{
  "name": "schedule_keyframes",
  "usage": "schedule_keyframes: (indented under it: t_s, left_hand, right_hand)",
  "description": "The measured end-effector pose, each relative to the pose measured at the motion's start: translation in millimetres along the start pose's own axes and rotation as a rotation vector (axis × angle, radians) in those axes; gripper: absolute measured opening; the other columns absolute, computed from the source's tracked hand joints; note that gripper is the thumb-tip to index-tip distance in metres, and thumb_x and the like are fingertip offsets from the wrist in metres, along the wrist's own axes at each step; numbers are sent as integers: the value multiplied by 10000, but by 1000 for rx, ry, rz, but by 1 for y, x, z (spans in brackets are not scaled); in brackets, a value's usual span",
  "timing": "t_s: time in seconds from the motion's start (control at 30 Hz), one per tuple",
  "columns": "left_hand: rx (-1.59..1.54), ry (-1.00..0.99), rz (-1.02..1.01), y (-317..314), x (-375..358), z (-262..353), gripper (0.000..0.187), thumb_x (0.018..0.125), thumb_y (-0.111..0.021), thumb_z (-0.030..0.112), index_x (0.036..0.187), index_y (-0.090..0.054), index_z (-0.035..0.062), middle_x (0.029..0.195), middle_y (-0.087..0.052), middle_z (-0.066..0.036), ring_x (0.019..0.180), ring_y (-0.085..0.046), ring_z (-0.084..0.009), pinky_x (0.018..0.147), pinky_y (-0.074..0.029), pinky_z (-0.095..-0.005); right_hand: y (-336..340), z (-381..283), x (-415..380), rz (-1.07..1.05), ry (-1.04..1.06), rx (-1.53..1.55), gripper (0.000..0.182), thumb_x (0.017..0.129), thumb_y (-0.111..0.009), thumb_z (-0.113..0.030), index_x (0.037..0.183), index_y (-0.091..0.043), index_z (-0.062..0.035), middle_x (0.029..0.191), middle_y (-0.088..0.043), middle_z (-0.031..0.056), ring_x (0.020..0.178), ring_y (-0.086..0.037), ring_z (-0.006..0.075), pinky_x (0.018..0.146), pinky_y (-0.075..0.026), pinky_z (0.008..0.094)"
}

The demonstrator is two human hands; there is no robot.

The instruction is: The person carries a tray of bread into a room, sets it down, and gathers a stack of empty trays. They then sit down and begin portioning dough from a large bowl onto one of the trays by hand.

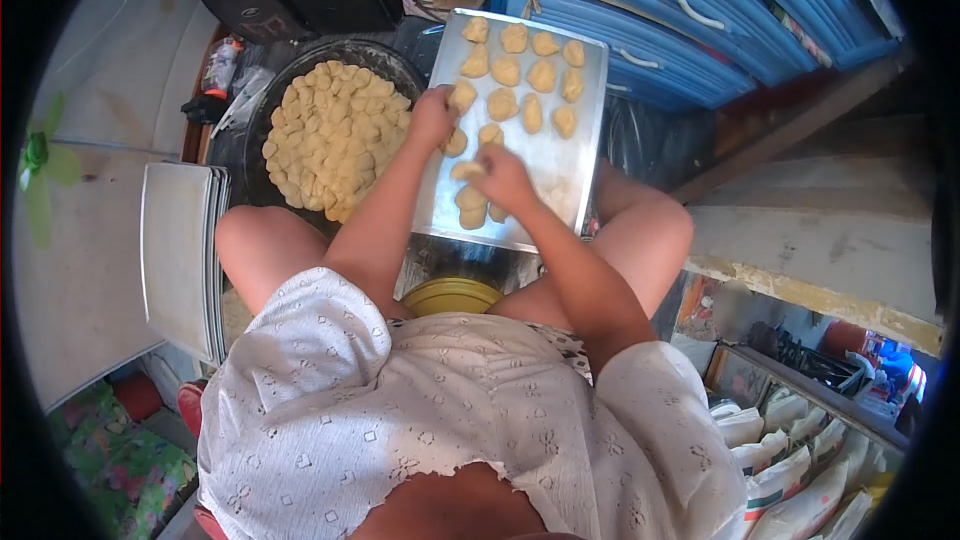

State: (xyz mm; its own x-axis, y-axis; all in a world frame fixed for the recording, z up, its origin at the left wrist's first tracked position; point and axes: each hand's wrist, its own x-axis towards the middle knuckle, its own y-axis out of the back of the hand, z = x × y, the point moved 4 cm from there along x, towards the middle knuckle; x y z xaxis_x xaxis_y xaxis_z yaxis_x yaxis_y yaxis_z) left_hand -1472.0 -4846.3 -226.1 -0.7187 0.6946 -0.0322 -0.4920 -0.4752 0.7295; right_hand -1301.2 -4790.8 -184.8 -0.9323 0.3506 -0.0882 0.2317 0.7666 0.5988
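Observation:
A metal baking tray (572, 165) lies in front of me, with rows of rough dough pieces (505, 70) on its far part. At the tray's left edge my left hand (433, 116) is closed with its fingertips against a dough piece (462, 96); another lump lies just below it. Over the tray's middle, my right hand (503, 178) is closed on a dough piece (466, 170), slightly blurred. Under that hand, several lumps sit bunched together (471, 208) near the tray's close end.
Left of the tray stands a wide black basin (258, 145) heaped with dough lumps. Flat trays (180, 250) lean upright farther left. A yellow round container (450, 294) sits between my legs. Blue drawers (640, 15) are behind; a wooden ledge (820, 240) runs along the right.

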Motion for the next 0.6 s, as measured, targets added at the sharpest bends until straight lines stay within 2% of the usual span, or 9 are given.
schedule_keyframes:
  t_s: [0.03,0.13,0.17,0.23,0.33,0.4,0.47,0.53,0.6]
  left_hand:
    - [0,5,-1,0,-3,0,500,713,-645,148,1162,-476,7,1040,-504,-206,863,-549,-314,754,-450,-355]
    - [-51,-15,154,6,-22,15,473,707,-645,161,1132,-503,11,1029,-507,-193,880,-537,-326,767,-441,-365]
    - [7,-12,221,12,-33,24,461,704,-647,177,1116,-515,17,1025,-511,-183,895,-528,-323,779,-432,-372]
    - [63,-8,289,13,-54,39,450,701,-648,193,1100,-528,23,1021,-515,-172,910,-518,-320,790,-424,-379]
    - [234,-219,188,-8,-74,63,392,685,-653,248,1027,-581,70,1001,-530,-121,967,-482,-279,827,-372,-402]
    - [267,-230,46,-18,-76,69,367,674,-658,250,999,-599,91,992,-539,-91,984,-471,-267,834,-331,-398]
    - [345,-229,-6,-22,-72,70,357,671,-658,243,993,-603,99,980,-541,-80,982,-469,-257,835,-315,-403]
    - [424,-232,-52,-24,-69,73,347,669,-658,237,986,-607,108,969,-543,-70,980,-468,-248,836,-299,-407]
    - [401,-262,7,-12,-73,85,308,670,-649,208,960,-610,112,940,-549,-71,980,-469,-241,839,-294,-422]
  right_hand:
    - [14,8,-3,78,-133,81,310,641,-672,-184,885,-547,-39,794,-588,167,758,-581,318,674,-461,386]
    - [55,8,-18,317,-255,109,271,665,-677,-205,825,-560,-19,797,-597,168,739,-586,316,652,-462,379]
    - [51,20,-21,321,-259,106,271,665,-677,-205,825,-560,-19,797,-597,168,739,-586,316,652,-462,379]
    - [33,43,-23,248,-132,-81,282,672,-679,-219,845,-569,-26,821,-594,165,751,-588,311,668,-462,385]
    - [26,22,-28,167,-175,-229,285,674,-680,-227,860,-579,-37,835,-590,161,781,-587,309,687,-460,398]
    - [20,9,-36,100,-174,-197,282,659,-673,-203,878,-587,-49,839,-587,162,815,-581,311,707,-458,411]
    - [5,11,-45,-16,30,-307,286,633,-664,-183,878,-589,-55,859,-570,173,844,-566,318,732,-455,406]
    - [8,21,-42,-85,-20,-305,321,608,-655,-162,905,-586,-62,864,-545,182,863,-552,324,753,-452,398]
    - [31,29,-37,43,-134,-177,296,609,-650,-148,884,-594,-55,852,-543,187,853,-550,334,754,-452,394]
